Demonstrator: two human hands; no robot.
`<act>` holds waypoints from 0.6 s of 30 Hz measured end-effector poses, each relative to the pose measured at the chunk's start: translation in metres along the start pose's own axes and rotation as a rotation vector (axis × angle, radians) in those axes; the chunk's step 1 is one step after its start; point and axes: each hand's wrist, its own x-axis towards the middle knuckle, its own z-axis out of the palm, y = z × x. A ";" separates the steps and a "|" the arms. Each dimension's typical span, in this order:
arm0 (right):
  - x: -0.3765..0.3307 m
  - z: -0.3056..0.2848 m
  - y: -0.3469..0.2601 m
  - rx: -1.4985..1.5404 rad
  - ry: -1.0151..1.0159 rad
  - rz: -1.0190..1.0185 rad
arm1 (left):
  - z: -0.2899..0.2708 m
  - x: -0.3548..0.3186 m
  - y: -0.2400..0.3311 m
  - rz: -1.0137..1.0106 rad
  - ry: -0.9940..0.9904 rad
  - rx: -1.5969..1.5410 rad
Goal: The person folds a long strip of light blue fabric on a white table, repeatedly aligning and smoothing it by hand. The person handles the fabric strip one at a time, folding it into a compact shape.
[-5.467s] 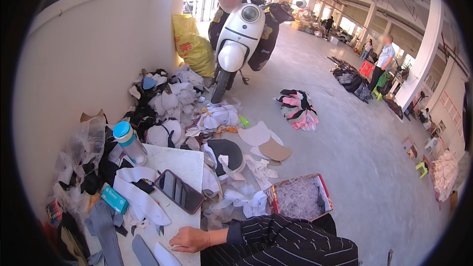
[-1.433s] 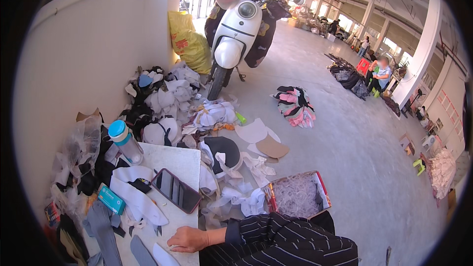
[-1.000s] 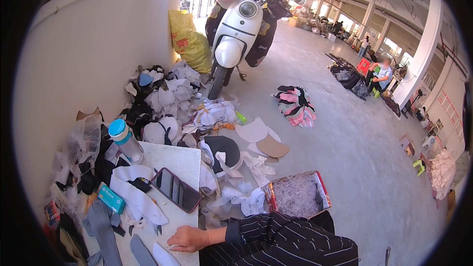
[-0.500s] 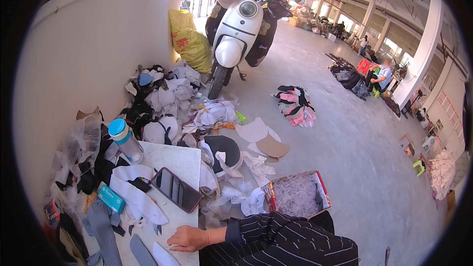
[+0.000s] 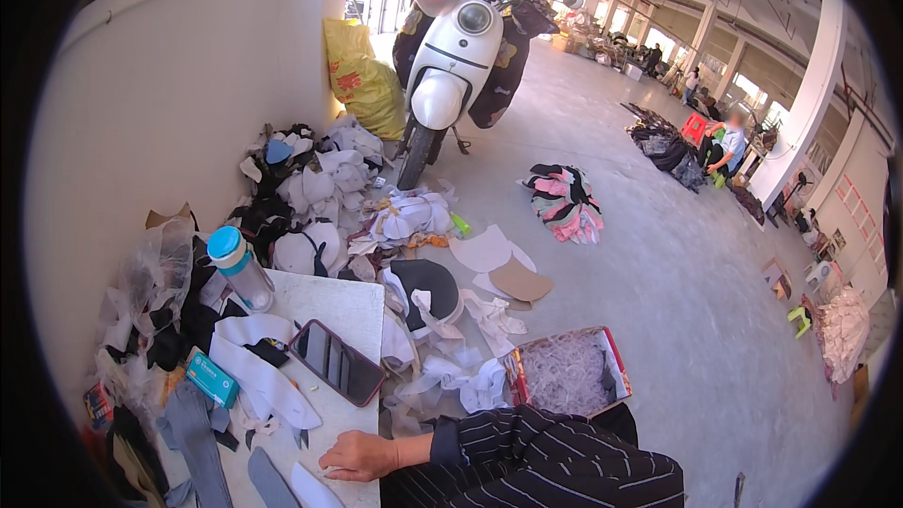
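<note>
White and curved, a flat piece point(image 5: 315, 487) lies on the desk point(image 5: 343, 299) just beside the right hand point(image 5: 360, 457), which I see resting near the edge with its fingers curled under, so I cannot tell whether it grips anything; the left hand is out of view. Next to that piece lies a grey strip point(image 5: 272, 480), and farther up I make out a phone point(image 5: 337, 363), a white band point(image 5: 259, 362) and a blue-lidded bottle point(image 5: 241, 271). Right of the desk, an open box point(image 5: 515, 380) holds crumpled translucent material point(image 5: 564, 372).
</note>
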 end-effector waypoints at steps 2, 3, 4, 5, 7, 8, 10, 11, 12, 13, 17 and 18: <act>0.001 0.002 0.000 0.001 0.003 -0.001 | 0.000 -0.001 -0.002 -0.002 0.000 0.001; 0.001 0.002 0.000 0.002 0.007 -0.003 | 0.000 -0.002 -0.003 -0.002 -0.001 0.001; 0.000 0.003 0.000 0.002 0.011 -0.004 | 0.000 -0.002 -0.003 -0.002 0.000 -0.003; 0.000 0.003 0.000 0.001 0.010 -0.003 | -0.001 -0.002 -0.002 -0.002 -0.001 -0.007; -0.002 0.002 0.000 -0.002 0.008 0.004 | -0.003 -0.002 0.001 0.003 -0.007 -0.014; -0.004 0.001 -0.001 -0.006 0.004 0.012 | -0.003 -0.002 0.003 0.007 -0.013 -0.017; -0.005 -0.003 -0.001 -0.013 -0.002 0.019 | -0.005 -0.001 0.007 0.013 -0.014 -0.014; -0.007 -0.004 -0.001 -0.021 -0.008 0.023 | -0.005 -0.001 0.010 0.016 -0.014 -0.012; -0.007 -0.004 -0.001 -0.026 -0.010 0.022 | -0.007 -0.001 0.010 0.017 -0.010 -0.005; -0.006 -0.004 0.000 -0.030 -0.015 0.018 | -0.006 -0.003 0.010 0.011 -0.012 0.005; -0.001 0.006 0.005 0.029 0.003 -0.013 | 0.003 -0.024 0.001 -0.024 0.035 -0.052; -0.004 0.001 0.011 0.007 0.039 -0.032 | 0.008 -0.033 0.000 -0.041 0.055 -0.099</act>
